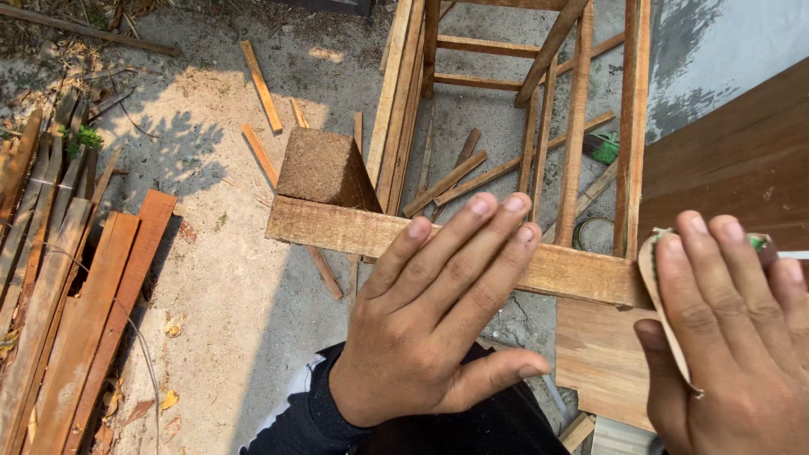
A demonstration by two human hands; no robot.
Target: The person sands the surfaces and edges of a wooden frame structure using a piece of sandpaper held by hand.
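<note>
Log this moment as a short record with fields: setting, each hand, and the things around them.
Setting: outdoors, sandy ground in sun and shade
Left hand: flat, fingers spread, palm down on a horizontal wooden rail
Right hand: pressing a folded sheet of sandpaper against a wooden board
Frame: wooden slat frame beyond the rail
Block: brown wedge-shaped block beside the rail
Left side: pile of reddish planks
Scraps: loose wood strips on the ground

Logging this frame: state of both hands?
Left hand: open, flat on the wooden rail.
Right hand: closed on a folded sheet of sandpaper.
</note>
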